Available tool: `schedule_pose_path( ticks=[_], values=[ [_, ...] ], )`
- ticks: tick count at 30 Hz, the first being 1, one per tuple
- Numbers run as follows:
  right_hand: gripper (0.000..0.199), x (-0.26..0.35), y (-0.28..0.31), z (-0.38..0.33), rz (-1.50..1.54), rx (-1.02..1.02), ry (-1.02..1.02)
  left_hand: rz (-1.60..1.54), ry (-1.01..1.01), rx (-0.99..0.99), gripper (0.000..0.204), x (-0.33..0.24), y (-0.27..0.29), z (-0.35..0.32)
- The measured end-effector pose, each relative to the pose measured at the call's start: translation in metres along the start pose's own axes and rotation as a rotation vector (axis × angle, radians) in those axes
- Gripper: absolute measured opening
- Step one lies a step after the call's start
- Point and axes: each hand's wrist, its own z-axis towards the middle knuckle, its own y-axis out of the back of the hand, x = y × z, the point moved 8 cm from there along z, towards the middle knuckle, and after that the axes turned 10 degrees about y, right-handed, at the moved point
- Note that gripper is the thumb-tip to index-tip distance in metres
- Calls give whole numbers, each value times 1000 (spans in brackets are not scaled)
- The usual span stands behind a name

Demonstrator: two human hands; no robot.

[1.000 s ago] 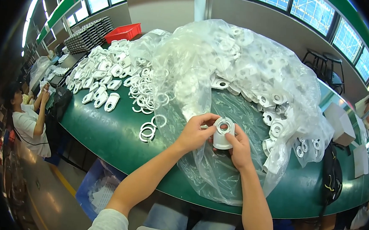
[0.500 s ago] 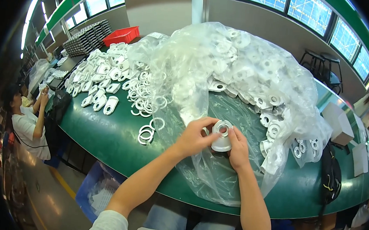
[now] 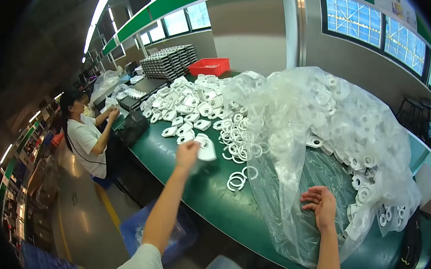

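My left hand (image 3: pixel 187 155) is closed on a white plastic part (image 3: pixel 206 150) with a round hole. It is held over the green table, at the near edge of a pile of similar white parts (image 3: pixel 178 102). Motion blurs the part's lower end. My right hand (image 3: pixel 322 207) holds nothing. Its fingers are loosely bent and apart above a clear plastic bag (image 3: pixel 289 224) spread on the table. More white parts with holes (image 3: pixel 363 195) lie in and under the bag, to the right of that hand. Between the pile and the bag lies a heap of white open rings (image 3: pixel 236 141).
A red bin (image 3: pixel 209 66) and stacked dark trays (image 3: pixel 168 61) stand at the back left. On the left, another person (image 3: pixel 88 135) works at the green table (image 3: pixel 210 204). A blue bin (image 3: pixel 139 229) sits below its front edge. At the right are a white box (image 3: pixel 429 189) and a black bag (image 3: pixel 410 248).
My hands have come apart. The left has moved left to the pile with a white part; the right has let go and stays over the bag. The view has turned left.
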Motion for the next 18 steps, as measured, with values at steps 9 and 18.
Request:
schedule_pose_path(
  ticks=[9, 18],
  values=[
    [43, -4, 11, -1, -40, 8, 11, 33, -140, -257, 47, -46, 25, 99],
    [33, 6, 27, 5, -72, -126, 133, 38, -704, 757, 23, -177, -236, -158]
  ],
)
